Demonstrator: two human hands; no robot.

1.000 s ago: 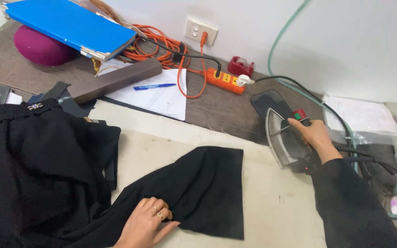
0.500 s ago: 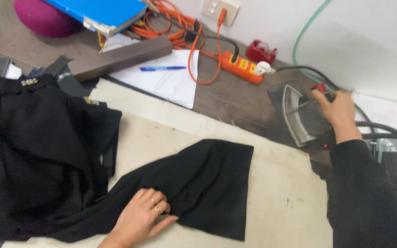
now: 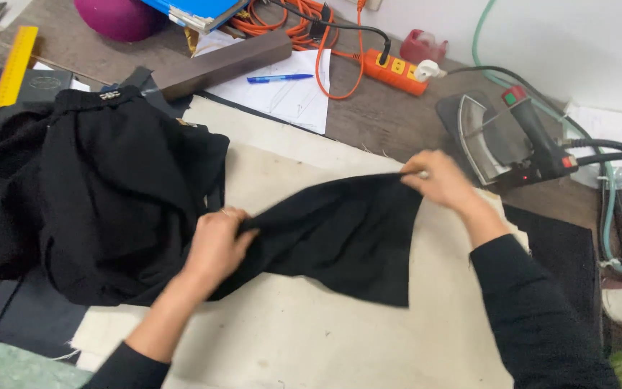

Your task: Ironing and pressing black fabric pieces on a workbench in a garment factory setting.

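Since half a second ago, my right hand (image 3: 444,184) has left the iron (image 3: 514,140) and is now pinching the far corner of the black cloth (image 3: 340,234), fingers (image 3: 415,173) clenched on its edge. My left hand (image 3: 214,245), which was lying flat on the fabric, is now gathering it, its fingers closed around a bunch of the material near the sleeve end. Between both hands I am stretching the cloth just above the cream pressing pad (image 3: 311,338) on the counter (image 3: 383,119). The rest of the black garment is lying heaped to my left. The iron is resting alone on its dark mat beyond my right hand. An orange power strip (image 3: 395,72), a blue pen (image 3: 278,78) on white paper and a purple cushion (image 3: 116,16) are sitting farther back.
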